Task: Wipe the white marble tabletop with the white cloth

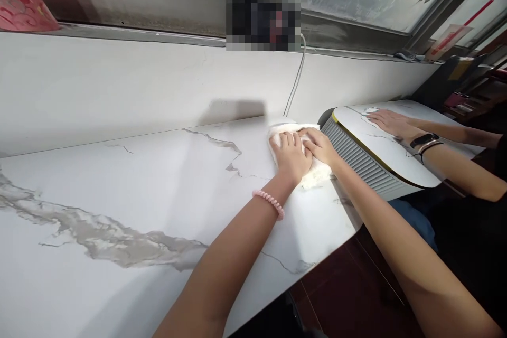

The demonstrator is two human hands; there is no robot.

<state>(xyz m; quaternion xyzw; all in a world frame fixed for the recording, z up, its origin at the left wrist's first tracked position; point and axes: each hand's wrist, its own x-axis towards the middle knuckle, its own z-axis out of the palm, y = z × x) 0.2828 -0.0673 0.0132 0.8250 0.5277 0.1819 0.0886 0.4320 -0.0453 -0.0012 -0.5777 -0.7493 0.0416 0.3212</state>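
Note:
A white, fluffy cloth [317,174] lies bunched on the white marble-patterned tabletop [150,179], near its right end and close to the wall. My left hand [292,157] presses down on the cloth, its bent fingers gripping the fabric; a pink coiled band circles that wrist. Right beside it, my right hand [319,147] also holds the cloth, with its fingers curled over the upper right part. The two hands touch or nearly touch. Whatever lies beneath the cloth is hidden.
Another person's hands [390,122] rest on a white cloth on a rounded, ribbed-sided table [356,148] at the right. A white cable [297,76] hangs down the wall behind my hands. Red patterned material [24,2] stands on the window ledge at upper left.

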